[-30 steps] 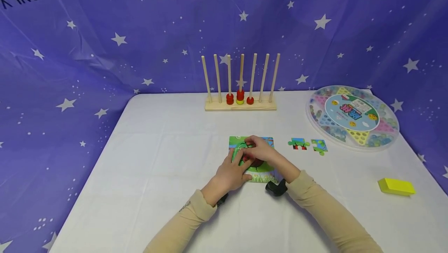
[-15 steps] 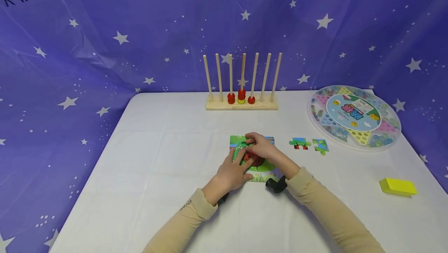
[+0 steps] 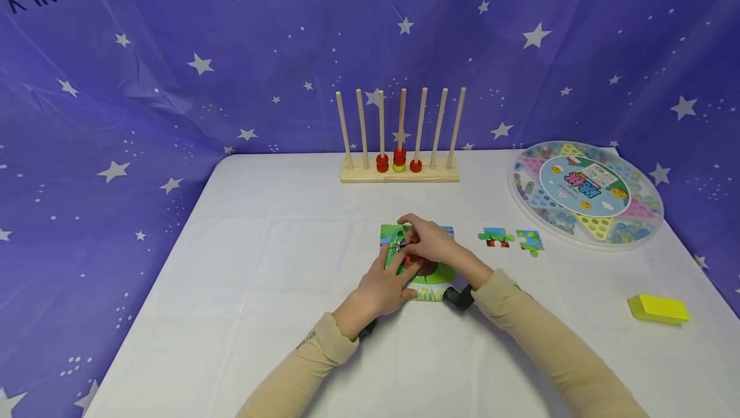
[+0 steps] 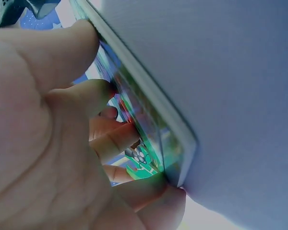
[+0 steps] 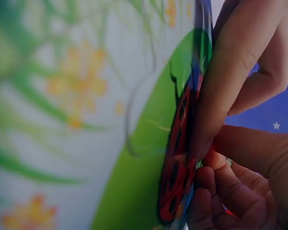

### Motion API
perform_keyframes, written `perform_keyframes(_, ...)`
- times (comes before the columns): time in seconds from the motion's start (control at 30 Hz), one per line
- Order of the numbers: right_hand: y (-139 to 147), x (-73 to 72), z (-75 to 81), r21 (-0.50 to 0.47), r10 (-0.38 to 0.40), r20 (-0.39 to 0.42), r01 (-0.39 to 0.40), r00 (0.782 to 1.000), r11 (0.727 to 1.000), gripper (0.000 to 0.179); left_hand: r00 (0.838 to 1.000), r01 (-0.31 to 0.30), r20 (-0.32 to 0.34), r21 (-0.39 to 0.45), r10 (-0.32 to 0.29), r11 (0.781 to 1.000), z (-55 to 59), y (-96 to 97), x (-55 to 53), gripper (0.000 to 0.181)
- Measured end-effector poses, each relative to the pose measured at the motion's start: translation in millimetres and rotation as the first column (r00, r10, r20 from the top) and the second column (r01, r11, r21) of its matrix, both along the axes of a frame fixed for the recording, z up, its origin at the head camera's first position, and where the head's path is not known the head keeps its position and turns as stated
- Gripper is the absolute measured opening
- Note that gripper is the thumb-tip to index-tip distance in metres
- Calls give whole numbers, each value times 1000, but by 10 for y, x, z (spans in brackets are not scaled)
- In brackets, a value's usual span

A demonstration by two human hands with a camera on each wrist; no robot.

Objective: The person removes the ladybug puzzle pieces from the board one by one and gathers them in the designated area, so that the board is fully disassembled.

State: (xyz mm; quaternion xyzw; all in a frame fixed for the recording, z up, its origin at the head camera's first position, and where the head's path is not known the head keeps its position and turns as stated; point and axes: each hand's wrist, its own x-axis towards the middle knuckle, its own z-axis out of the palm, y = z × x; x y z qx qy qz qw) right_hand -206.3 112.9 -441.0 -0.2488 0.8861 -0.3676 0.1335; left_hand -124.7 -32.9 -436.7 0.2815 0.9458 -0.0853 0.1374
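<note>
A jigsaw puzzle board point(image 3: 433, 293) with a ladybug picture lies in the middle of the white table. My left hand point(image 3: 381, 286) rests on its left part, fingers spread over the picture, thumb near the front edge. In the left wrist view, fingertips point(image 4: 103, 91) touch the board's face along its edge. Above it, my right hand point(image 3: 430, 241) reaches in from the right with bent fingers, thumb and fingertips pinching a small green puzzle piece point(image 3: 400, 235), mostly hidden. The right wrist view shows those fingers point(image 5: 206, 115) close over the printed ladybug point(image 5: 175, 177).
Two loose puzzle pieces point(image 3: 496, 237) lie right of the board. Behind stands a wooden peg rack point(image 3: 399, 177) with red and yellow beads. A round marble game box point(image 3: 584, 193) sits at the back right, a yellow block point(image 3: 659, 309) at the right.
The right hand has shifted slightly left and toward the back over the board, its fingers more bent. The left hand has stayed in place.
</note>
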Motion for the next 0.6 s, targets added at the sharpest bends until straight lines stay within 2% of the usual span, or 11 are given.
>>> perform_keyframes(0.07, 0, -17, 13, 27, -5, -31, 6, 999, 1000, 46, 1000, 18, -23, -17, -18, 1000, -5, 5, -3, 57)
perform_keyframes(0.17, 88, -31, 49, 16, -39, -49, 40, 998, 999, 44, 998, 41, -42, -24, -42, 999, -6, 18, 3, 57)
perform_keyframes(0.3, 371, -59, 135, -93, -114, -47, 110, 992, 990, 45, 999, 36, -37, 6, -36, 999, -4, 33, 2, 57)
perform_keyframes(0.43, 694, -69, 255, -216, -179, -53, 164, 982, 963, 48, 999, 9, -34, 41, -8, 999, -3, 21, 1, 57)
perform_keyframes(0.6, 1042, -37, 295, -230, -213, -54, 195, 976, 953, 49, 999, 10, -50, 69, -6, 998, -22, 4, 10, 56)
